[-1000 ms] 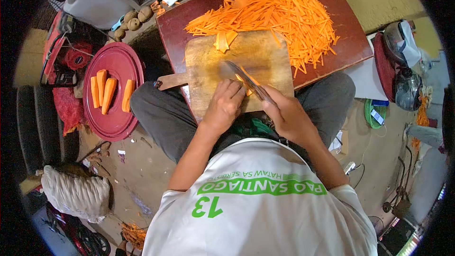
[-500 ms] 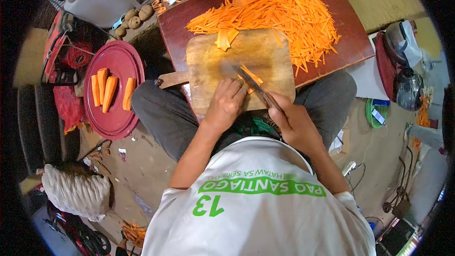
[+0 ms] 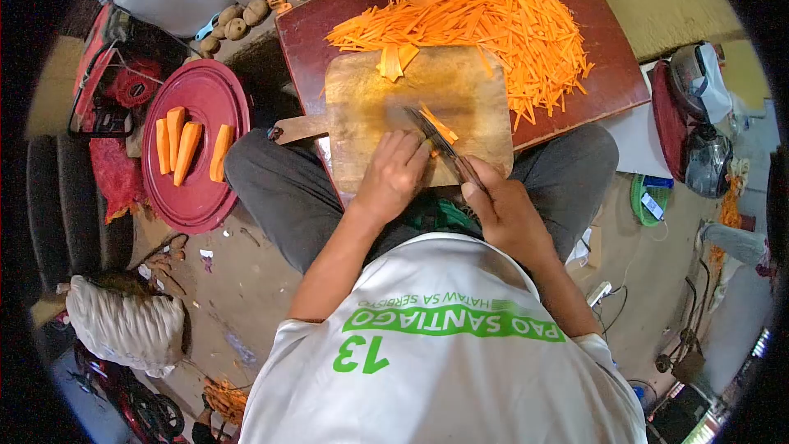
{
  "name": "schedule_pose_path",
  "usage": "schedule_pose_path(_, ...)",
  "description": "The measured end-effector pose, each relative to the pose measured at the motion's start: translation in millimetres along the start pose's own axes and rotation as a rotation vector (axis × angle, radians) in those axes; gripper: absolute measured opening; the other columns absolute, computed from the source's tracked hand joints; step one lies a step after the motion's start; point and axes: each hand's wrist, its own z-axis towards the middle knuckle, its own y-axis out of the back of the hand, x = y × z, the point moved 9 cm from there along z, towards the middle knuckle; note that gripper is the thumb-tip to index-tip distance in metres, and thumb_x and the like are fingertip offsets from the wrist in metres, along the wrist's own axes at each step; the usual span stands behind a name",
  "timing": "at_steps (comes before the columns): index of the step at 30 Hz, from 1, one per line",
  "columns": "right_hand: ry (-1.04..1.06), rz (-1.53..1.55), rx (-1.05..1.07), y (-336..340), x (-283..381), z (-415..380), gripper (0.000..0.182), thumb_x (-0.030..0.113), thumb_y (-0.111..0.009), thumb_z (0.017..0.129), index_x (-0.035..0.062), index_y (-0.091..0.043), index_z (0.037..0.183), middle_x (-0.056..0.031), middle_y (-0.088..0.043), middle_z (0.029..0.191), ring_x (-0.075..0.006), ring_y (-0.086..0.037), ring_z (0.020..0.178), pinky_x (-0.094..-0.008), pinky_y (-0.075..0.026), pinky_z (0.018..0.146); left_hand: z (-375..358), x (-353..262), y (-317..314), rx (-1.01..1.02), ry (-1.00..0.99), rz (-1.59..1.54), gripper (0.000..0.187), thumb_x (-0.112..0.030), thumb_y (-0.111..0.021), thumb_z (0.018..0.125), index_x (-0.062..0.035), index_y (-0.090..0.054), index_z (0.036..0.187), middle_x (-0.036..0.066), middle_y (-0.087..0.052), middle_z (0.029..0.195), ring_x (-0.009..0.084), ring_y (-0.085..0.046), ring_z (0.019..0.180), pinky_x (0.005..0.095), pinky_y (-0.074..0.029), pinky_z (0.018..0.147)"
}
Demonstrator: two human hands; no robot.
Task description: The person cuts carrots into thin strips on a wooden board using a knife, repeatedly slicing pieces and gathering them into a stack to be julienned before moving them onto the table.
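A wooden cutting board (image 3: 362, 156) with a handle lies over the near edge of the red table. My right hand (image 3: 511, 212) is wrapped round the handle of a knife (image 3: 434, 131), whose blade points up and left over the board. Orange carrot strips (image 3: 441, 125) lie beside the blade. My left hand (image 3: 398, 171) rests on the board left of the knife, fingers bent and together at the carrot; what lies under the fingertips is hidden. Flat carrot slices (image 3: 394, 61) sit near the board's far edge.
A large heap of carrot sticks (image 3: 526, 41) covers much of the red table (image 3: 608, 74). Several peeled carrots (image 3: 188, 152) lie on a round red lid (image 3: 197, 86) at the left. Brown round objects (image 3: 236, 28) sit behind it, and a green basket (image 3: 641, 197) stands at the right.
The view has shifted slightly. Both hands stay almost in place, with the knife still beside my left fingertips and little else changed.
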Motion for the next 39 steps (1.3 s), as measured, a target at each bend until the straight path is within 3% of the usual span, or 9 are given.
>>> schedule_pose_path(4, 0.079, -0.041, -0.003, -6.7, 9.3, 25.5, 0.041, 0.023, -0.053, 0.111, 0.0001, -0.057, 0.144, -0.0313, -0.071, 0.119, -0.0541, -0.069, 0.105, -0.0589, -0.056, 0.093, 1.9, -1.3, 2.1, -0.023, -0.024, 0.0, 0.027, -0.006, -0.079, 0.081, 0.0036, -0.071, 0.105, 0.019, -0.068, 0.11, 0.0382, -0.064, 0.101, 0.0492, -0.053, 0.089)
schedule_pose_path(8, 0.052, -0.006, -0.024, 2.8, 12.6, 26.6, 0.041, 0.019, -0.053, 0.111, -0.0039, -0.059, 0.144, -0.0313, -0.071, 0.109, -0.0468, -0.072, 0.103, -0.0474, -0.055, 0.09, 3.3, -0.9, 2.9, 0.0, -0.01, -0.018, 0.033, -0.004, -0.081, 0.078, 0.0042, -0.071, 0.109, 0.019, -0.067, 0.11, 0.0387, -0.063, 0.1, 0.0493, -0.053, 0.088)
schedule_pose_path(11, 0.08, -0.064, -0.069, 7.2, 8.8, 8.7, 0.041, 0.018, -0.053, 0.11, -0.004, -0.059, 0.144, -0.0315, -0.071, 0.112, -0.0459, -0.072, 0.108, -0.0464, -0.055, 0.093, -0.4, 1.6, 0.1, -0.028, -0.015, -0.027, 0.04, -0.003, -0.08, 0.076, 0.0045, -0.072, 0.114, 0.02, -0.066, 0.109, 0.04, -0.063, 0.099, 0.0494, -0.054, 0.086)
schedule_pose_path(14, -0.135, -0.064, 0.041, -7.1, -5.5, 14.6, 0.04, 0.018, -0.054, 0.11, -0.0036, -0.059, 0.143, -0.0302, -0.072, 0.116, -0.0435, -0.073, 0.11, -0.0445, -0.055, 0.095, 2.1, 0.2, -0.1, -0.023, -0.019, -0.023, 0.037, -0.003, -0.08, 0.077, 0.0046, -0.072, 0.113, 0.019, -0.067, 0.11, 0.0393, -0.063, 0.101, 0.0492, -0.054, 0.088)
schedule_pose_path(17, -0.004, -0.024, 0.01, -8.1, -1.6, 34.8, 0.041, 0.022, -0.052, 0.111, -0.0009, -0.057, 0.145, -0.0345, -0.069, 0.118, -0.0535, -0.067, 0.114, -0.0543, -0.054, 0.098, 2.9, -1.2, 3.0, -0.006, -0.015, -0.002, 0.032, -0.004, -0.08, 0.079, 0.0048, -0.072, 0.108, 0.018, -0.067, 0.11, 0.0377, -0.063, 0.104, 0.0488, -0.053, 0.089)
schedule_pose_path(32, -0.036, -0.006, -0.007, -8.8, 7.8, 24.6, 0.039, 0.019, -0.053, 0.11, 0.0011, -0.06, 0.144, -0.0323, -0.072, 0.107, -0.0508, -0.071, 0.104, -0.0546, -0.056, 0.09, 2.4, -5.1, 3.2, -0.075, -0.059, 0.029, 0.028, -0.003, -0.078, 0.08, 0.0057, -0.072, 0.106, 0.018, -0.067, 0.105, 0.0371, -0.063, 0.098, 0.0487, -0.052, 0.087)
schedule_pose_path(35, 0.049, 0.006, -0.031, -12.9, 0.1, 38.8, 0.04, 0.015, -0.058, 0.11, -0.0038, -0.06, 0.146, -0.0219, -0.073, 0.099, -0.0224, -0.068, 0.084, -0.0377, -0.056, 0.082, 2.1, 0.5, 6.1, -0.076, -0.027, -0.041, 0.028, 0.001, -0.078, 0.078, 0.0045, -0.072, 0.105, 0.018, -0.067, 0.104, 0.0377, -0.063, 0.096, 0.0493, -0.052, 0.086)
schedule_pose_path(38, 0.134, 0.133, -0.12, 4.6, 16.3, 37.1, 0.042, 0.014, -0.058, 0.11, -0.004, -0.061, 0.147, -0.0169, -0.074, 0.098, -0.0188, -0.067, 0.084, -0.0356, -0.055, 0.08, 1.9, 8.5, 9.1, -0.086, 0.049, -0.106, 0.029, 0.005, -0.078, 0.076, 0.0028, -0.072, 0.104, 0.018, -0.067, 0.102, 0.0389, -0.063, 0.092, 0.0491, -0.053, 0.083)
schedule_pose_path(39, 0.093, 0.156, -0.121, 9.1, 16.6, 36.7, 0.041, 0.016, -0.059, 0.11, -0.0029, -0.061, 0.147, -0.0198, -0.074, 0.104, -0.0237, -0.07, 0.092, -0.038, -0.056, 0.085, -0.6, 14.6, 7.1, -0.086, 0.092, -0.13, 0.029, 0.007, -0.078, 0.076, 0.0023, -0.072, 0.104, 0.019, -0.066, 0.101, 0.0392, -0.062, 0.091, 0.0489, -0.053, 0.082)
